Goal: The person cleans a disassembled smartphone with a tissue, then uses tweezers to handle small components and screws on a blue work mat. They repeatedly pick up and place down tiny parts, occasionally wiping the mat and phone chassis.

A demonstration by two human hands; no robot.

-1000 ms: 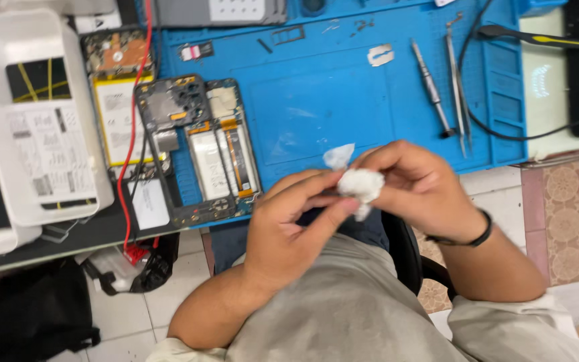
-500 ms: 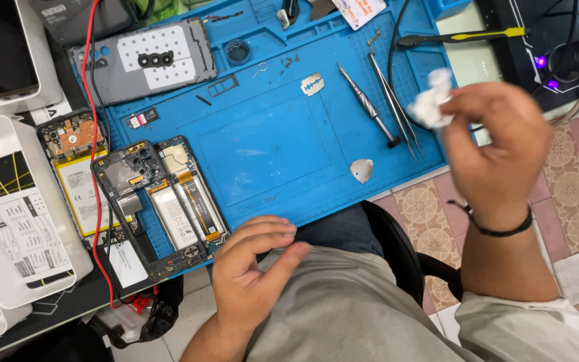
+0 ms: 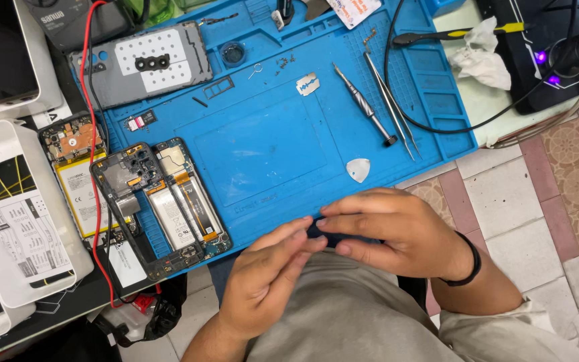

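Note:
My left hand [image 3: 269, 275] and my right hand [image 3: 390, 231] meet over my lap, just past the front edge of the blue work mat [image 3: 269, 147]. Their fingertips touch each other, and I see nothing held between them. The opened phone [image 3: 162, 208], its inner frame and flat cables bare, lies on the mat's left side close to my left hand. A white triangular pick [image 3: 358, 169] rests on the mat just beyond my right hand. A crumpled white tissue [image 3: 480, 57] lies off the mat at the far right.
A second opened phone with a battery [image 3: 75, 174] and a grey back cover [image 3: 145, 60] lie at the left. A screwdriver [image 3: 366, 107], tweezers [image 3: 390, 100] and a razor blade [image 3: 307, 84] sit on the mat. A white tray [image 3: 15, 208] stands far left; a red wire [image 3: 92, 134] runs down beside it.
My right hand put the tissue down at the far right and came back to my left hand over my lap. My view shifted toward the table.

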